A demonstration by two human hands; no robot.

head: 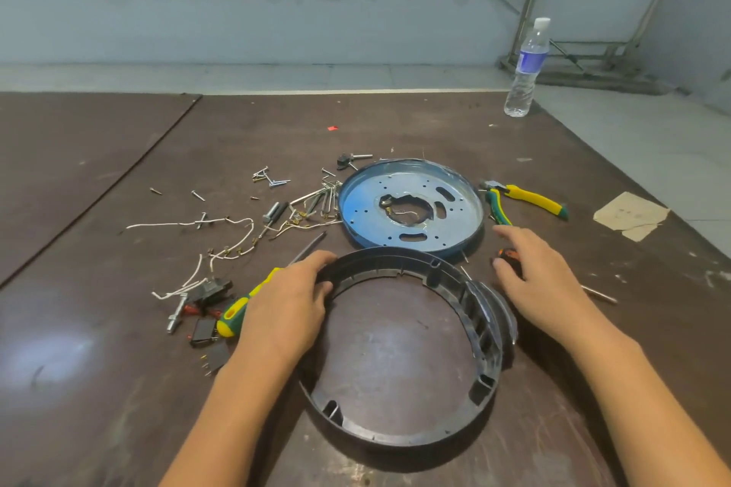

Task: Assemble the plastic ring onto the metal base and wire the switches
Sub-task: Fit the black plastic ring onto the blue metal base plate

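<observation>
A large black plastic ring (435, 435) lies flat on the brown table in front of me. My left hand (290, 300) grips its far left rim, thumb inside the ring. My right hand (534, 269) hovers open just right of the ring, fingers spread over a small black and orange object (508, 254). Beyond the ring lies the round blue metal base (411, 206), open side up, with slots and a central hole. Black switches (207, 332) and white wires (221, 249) are strewn to the left.
A yellow-green screwdriver (237, 314) lies under my left wrist. Yellow-handled pliers (526, 200) sit right of the base. Several screws, bolts and pins (273, 178) are scattered behind. A water bottle (526, 71) stands at the far edge; a paper scrap (629, 215) lies right.
</observation>
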